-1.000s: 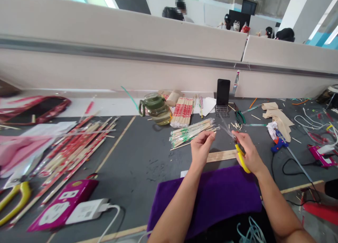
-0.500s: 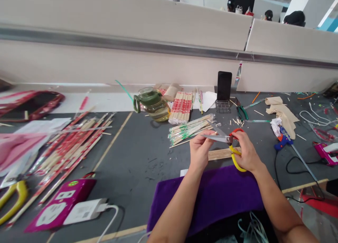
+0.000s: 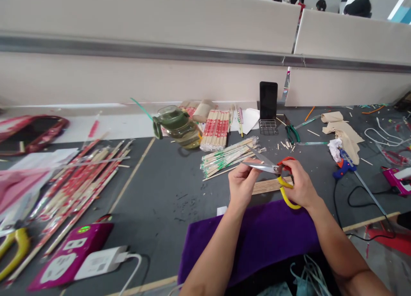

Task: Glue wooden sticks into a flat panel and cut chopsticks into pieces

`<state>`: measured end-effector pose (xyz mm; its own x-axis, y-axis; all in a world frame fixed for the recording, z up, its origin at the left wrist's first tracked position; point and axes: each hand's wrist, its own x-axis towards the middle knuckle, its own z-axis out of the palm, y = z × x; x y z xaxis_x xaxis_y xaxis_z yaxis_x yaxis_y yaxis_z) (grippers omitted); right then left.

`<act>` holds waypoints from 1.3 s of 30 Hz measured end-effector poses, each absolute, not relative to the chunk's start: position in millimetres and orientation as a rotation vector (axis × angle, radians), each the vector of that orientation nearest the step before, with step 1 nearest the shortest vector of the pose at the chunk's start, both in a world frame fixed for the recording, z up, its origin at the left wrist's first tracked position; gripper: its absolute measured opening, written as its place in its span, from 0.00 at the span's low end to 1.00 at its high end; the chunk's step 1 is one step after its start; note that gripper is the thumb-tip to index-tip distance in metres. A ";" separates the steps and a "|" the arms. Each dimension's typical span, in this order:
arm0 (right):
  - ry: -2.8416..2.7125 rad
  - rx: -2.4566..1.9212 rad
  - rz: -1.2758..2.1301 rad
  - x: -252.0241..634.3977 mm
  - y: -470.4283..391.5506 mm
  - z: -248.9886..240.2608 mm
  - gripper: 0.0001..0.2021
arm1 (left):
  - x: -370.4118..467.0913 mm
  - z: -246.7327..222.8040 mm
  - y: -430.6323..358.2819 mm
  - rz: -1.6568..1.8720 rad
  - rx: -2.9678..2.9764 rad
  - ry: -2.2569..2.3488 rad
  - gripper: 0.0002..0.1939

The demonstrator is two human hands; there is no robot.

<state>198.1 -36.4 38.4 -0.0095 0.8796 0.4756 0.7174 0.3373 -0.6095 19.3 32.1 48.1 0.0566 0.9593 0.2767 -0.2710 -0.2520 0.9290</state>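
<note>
My right hand (image 3: 302, 185) grips a pair of scissors (image 3: 271, 168) by its red and yellow handles, and the blades stand apart, pointing left. My left hand (image 3: 241, 185) is closed in a pinch at the blades. A tiny pale bit shows by its fingertips, but what it holds is too small to make out. Below the scissors, a row of wooden sticks (image 3: 268, 186) lies side by side on the dark table. Just beyond my left hand are chopsticks in green-printed clear wrappers (image 3: 221, 159). A purple cloth (image 3: 253, 240) lies under my forearms.
A glass teapot (image 3: 178, 129) and red-wrapped chopsticks (image 3: 215, 131) stand at the back, near a phone on a wire stand (image 3: 268, 101). Pliers (image 3: 291, 131) and a blue glue gun (image 3: 344, 166) lie right. Left are more chopsticks (image 3: 86, 176), a magenta power strip (image 3: 72, 255) and yellow-handled scissors (image 3: 14, 244).
The view has shifted slightly, so the table things sit a little further left. Both hands and the open scissors keep nearly the same pose.
</note>
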 end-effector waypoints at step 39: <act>-1.746 -1.645 0.322 197.1 -38.7 42.9 0.16 | 14.0 44.5 32.8 1.466 1.440 0.887 0.09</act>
<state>197.1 -38.7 42.9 0.0581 0.9463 0.3180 0.7704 0.1601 -0.6171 14.0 32.8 44.5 0.0508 0.9273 0.3708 -0.1015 -0.3646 0.9256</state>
